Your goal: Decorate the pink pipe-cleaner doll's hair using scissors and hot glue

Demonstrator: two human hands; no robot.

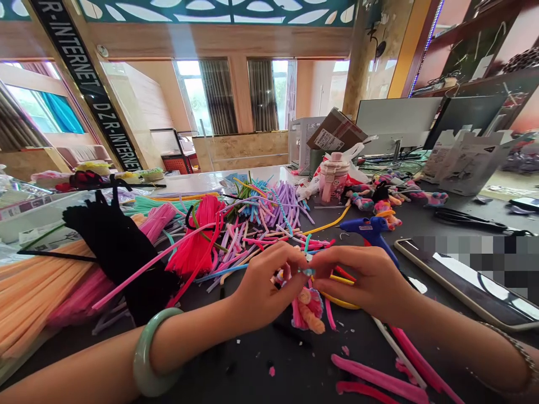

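Observation:
Both my hands meet over the dark table (261,365). My left hand (265,289), with a pale green bangle (147,353) on the wrist, is closed around a small pipe-cleaner figure (309,311) of pink and peach fuzz that hangs below the fingers. My right hand (364,280) pinches a small light-blue piece (309,271) at the top of the same figure, thumb and forefinger pressed together. A yellow pipe cleaner (343,303) curls under my right hand.
Heaps of pipe cleaners lie behind: black (113,247), hot pink (197,235), lilac (290,205), peach (29,292). A blue glue gun (370,230), a phone (467,283), scissors (475,220), finished figures (391,196), a pink bottle (332,177) and monitors (400,120) stand right. Pink scraps (379,379) lie near.

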